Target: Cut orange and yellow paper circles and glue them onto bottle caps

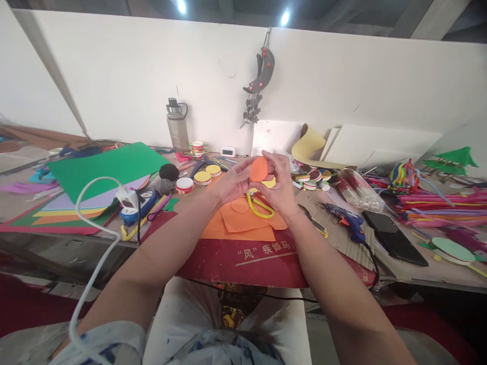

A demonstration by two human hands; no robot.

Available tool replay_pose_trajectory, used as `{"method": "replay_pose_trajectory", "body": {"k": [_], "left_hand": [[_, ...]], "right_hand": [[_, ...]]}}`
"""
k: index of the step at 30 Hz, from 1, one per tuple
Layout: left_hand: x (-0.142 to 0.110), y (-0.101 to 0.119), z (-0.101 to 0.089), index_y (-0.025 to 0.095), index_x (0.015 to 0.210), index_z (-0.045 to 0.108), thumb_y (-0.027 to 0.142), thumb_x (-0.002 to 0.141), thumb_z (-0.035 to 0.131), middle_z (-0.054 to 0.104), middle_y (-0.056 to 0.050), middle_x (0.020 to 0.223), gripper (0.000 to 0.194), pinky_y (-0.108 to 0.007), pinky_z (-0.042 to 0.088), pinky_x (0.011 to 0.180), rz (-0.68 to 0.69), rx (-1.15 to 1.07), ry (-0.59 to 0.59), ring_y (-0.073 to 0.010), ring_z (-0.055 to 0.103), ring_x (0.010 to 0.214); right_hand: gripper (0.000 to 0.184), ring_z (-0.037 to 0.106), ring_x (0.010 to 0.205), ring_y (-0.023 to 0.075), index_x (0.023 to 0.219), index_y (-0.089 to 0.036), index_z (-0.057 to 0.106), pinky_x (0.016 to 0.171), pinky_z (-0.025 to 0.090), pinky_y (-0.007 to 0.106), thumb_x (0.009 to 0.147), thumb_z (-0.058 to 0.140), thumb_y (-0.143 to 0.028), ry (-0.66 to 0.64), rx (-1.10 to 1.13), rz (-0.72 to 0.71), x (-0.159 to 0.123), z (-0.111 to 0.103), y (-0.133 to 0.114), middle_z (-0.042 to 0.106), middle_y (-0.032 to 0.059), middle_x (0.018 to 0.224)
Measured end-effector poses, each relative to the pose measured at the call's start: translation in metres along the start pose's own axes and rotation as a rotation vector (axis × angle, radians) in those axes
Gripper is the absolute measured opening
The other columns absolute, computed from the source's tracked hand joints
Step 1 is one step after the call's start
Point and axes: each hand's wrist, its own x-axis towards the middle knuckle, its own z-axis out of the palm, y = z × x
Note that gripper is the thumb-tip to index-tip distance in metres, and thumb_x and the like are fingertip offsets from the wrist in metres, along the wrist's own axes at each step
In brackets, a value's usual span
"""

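An orange paper disc is held up above the table between both hands. My left hand grips its left side with closed fingers, and my right hand pinches its right side. Just beneath hang or lie yellow-handled scissors; my right hand partly covers them, and I cannot tell whether it touches them. Orange foam or paper sheets lie under the hands on a dark red board. A round outline or disc shows on the top sheet.
To the right are a blue glue gun, a black phone and coloured pipe cleaners. On the left lie a green sheet, a white-corded power plug and small round drums. A bottle stands behind.
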Motion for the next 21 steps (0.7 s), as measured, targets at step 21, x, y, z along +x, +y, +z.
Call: {"method": "replay_pose_trajectory", "body": {"k": [21], "left_hand": [[0.008,-0.009,-0.012,0.018,0.108,0.08,0.07,0.081,0.094,0.087,-0.016,0.107,0.061,-0.037,0.068,0.085,-0.066,0.061,0.075,-0.0339,0.086,0.11]], "right_hand": [[0.072,0.062,0.129,0.0355,0.148,-0.034,0.065,0.104,0.062,0.057,0.088,0.088,-0.066,-0.08,-0.031,0.073,0.001,-0.002,0.001,0.063,0.0122,0.14]]}}
